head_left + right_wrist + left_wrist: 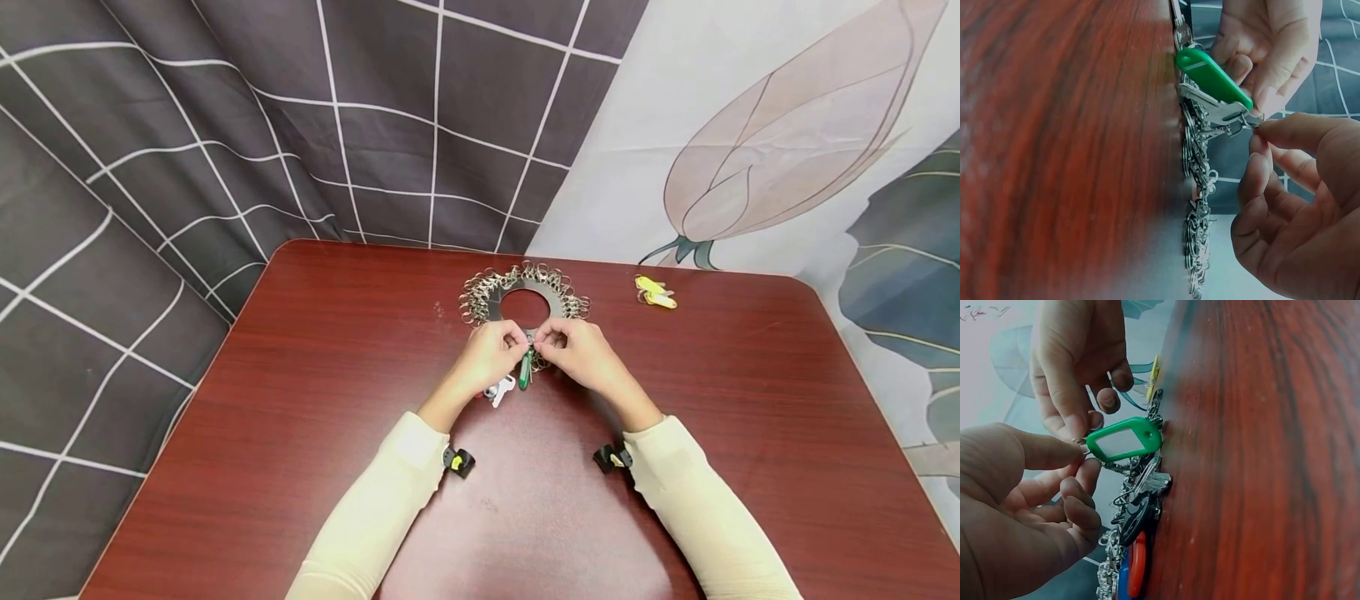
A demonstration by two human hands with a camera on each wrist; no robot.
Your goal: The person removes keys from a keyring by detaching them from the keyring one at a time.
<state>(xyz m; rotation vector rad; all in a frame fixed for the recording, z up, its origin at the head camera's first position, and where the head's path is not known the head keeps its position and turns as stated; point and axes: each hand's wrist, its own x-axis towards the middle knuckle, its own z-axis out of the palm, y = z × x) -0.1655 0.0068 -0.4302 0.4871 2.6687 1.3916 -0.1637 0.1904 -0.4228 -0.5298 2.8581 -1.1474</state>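
Observation:
A green key tag point(524, 372) hangs between my hands over the near edge of a flat grey ring point(557, 310) fringed with many small metal clasps and rings. My left hand point(489, 357) pinches the tag's small metal split ring with thumb and forefinger. From the other side my right hand point(581, 352) pinches at the same split ring, fingertips almost meeting the left ones. A silver key point(1213, 107) dangles beside the tag in the right wrist view. The left wrist view shows the tag's white label face, with black point(1137, 520) and red point(1138, 565) tags below.
Two yellow key tags point(656, 293) with keys lie at the back right of the reddish-brown table point(337, 358). A silver key point(500, 390) lies just below my left hand. Checked grey cloth point(390, 150) and a printed white cloth point(615, 167) hang behind the table.

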